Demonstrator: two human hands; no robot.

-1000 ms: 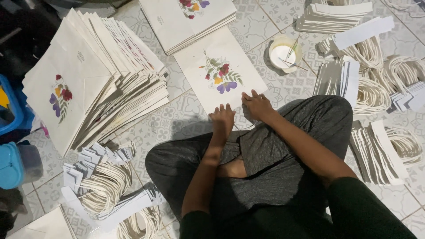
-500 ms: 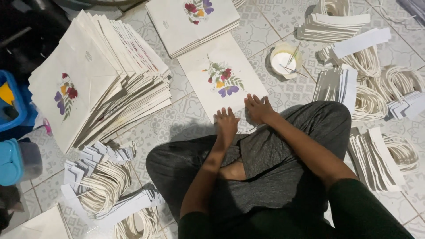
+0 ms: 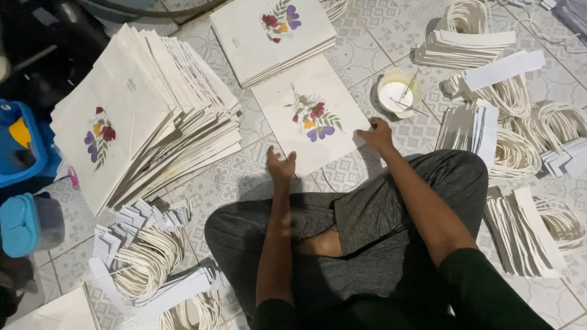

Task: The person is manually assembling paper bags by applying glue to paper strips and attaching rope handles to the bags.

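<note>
A flat white paper bag with a flower print (image 3: 309, 116) lies on the tiled floor in front of my crossed legs. My left hand (image 3: 280, 164) rests at its near left corner with fingers spread. My right hand (image 3: 376, 133) presses on its right edge, fingers bent against the paper. Neither hand lifts anything. A small round white cup of glue with thin sticks in it (image 3: 398, 91) stands just beyond my right hand.
A tall slanted stack of the same bags (image 3: 147, 116) fills the left; another pile (image 3: 272, 33) lies ahead. Bundles of cord handles and white paper strips lie at right (image 3: 520, 134) and near left (image 3: 147, 263). Blue plastic containers (image 3: 24, 223) stand at far left.
My right hand slid out from the bag's near edge to its right edge, and the left shifted to the near left corner. The view has tilted slightly.
</note>
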